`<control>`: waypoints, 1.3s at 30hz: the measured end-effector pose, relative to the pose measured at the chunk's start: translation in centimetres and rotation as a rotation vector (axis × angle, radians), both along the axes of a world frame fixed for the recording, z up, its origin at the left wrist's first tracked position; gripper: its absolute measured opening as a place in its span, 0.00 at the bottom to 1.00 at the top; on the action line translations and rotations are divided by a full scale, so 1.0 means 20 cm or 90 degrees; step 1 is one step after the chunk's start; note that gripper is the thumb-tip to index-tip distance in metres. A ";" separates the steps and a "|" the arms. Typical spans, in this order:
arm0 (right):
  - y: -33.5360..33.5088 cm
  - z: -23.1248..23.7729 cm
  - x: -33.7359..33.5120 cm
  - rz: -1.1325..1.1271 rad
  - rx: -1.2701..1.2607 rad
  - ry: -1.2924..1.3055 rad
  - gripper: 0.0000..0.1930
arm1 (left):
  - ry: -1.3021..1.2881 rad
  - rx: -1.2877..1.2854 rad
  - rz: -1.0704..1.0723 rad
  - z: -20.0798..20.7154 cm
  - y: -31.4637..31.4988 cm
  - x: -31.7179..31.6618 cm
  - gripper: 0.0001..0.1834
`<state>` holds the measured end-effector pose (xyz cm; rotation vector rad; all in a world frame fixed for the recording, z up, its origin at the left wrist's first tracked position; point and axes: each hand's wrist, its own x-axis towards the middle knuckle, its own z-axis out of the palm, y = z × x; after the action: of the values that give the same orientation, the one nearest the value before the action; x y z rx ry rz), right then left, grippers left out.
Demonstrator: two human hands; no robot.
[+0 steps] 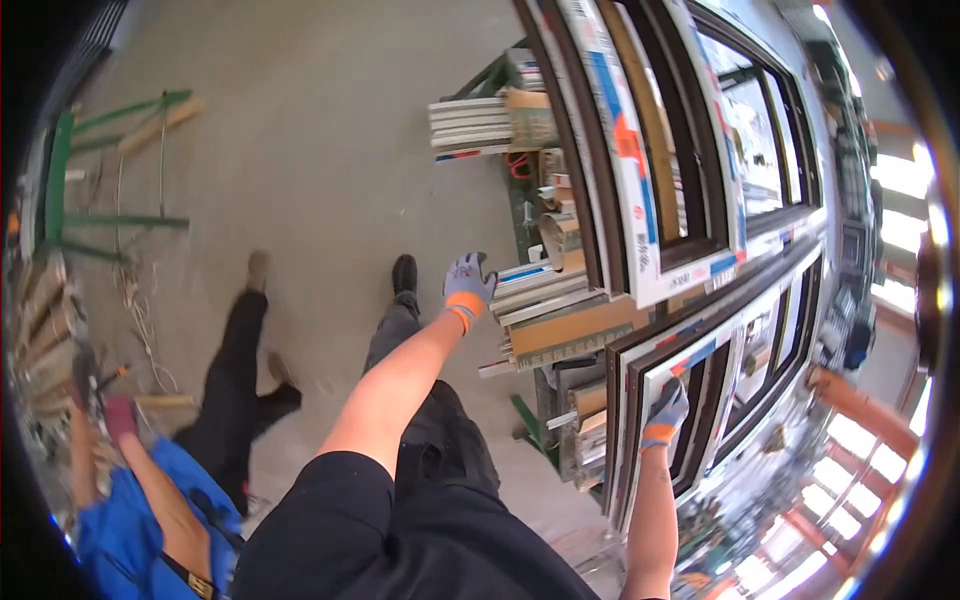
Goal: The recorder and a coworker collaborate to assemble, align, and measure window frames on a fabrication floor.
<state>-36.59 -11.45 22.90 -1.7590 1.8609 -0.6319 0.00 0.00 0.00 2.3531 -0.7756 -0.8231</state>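
Note:
My left hand (468, 283), in a grey work glove with an orange cuff, reaches forward with its fingers apart and nothing in them. Just to its right is a stack of long white profiles (540, 292), but I cannot tell whether the hand touches them. My right hand (667, 408), gloved the same way, is closed on the near part of a dark brown window frame (616, 440) with white film on its face. Its dark fingertips lie over the frame member. Behind this frame stands a taller filmed window frame (640, 200).
Cardboard-wrapped profile bundles (575, 335) lie on green supports at the right. A co-worker in a blue top (150, 520) with red gloves is at the lower left, near timber pieces (45, 330). A green metal stand (62, 180) is farther left on the grey floor (310, 130).

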 end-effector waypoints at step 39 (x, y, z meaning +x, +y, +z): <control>0.11 0.07 0.02 0.017 0.136 -0.061 0.18 | 0.436 0.104 0.101 0.02 -0.84 -0.16 0.56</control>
<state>-36.16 -9.26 24.37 -1.5858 1.7660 -0.4801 -3.23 -16.83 0.32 2.0083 -0.2364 -1.5393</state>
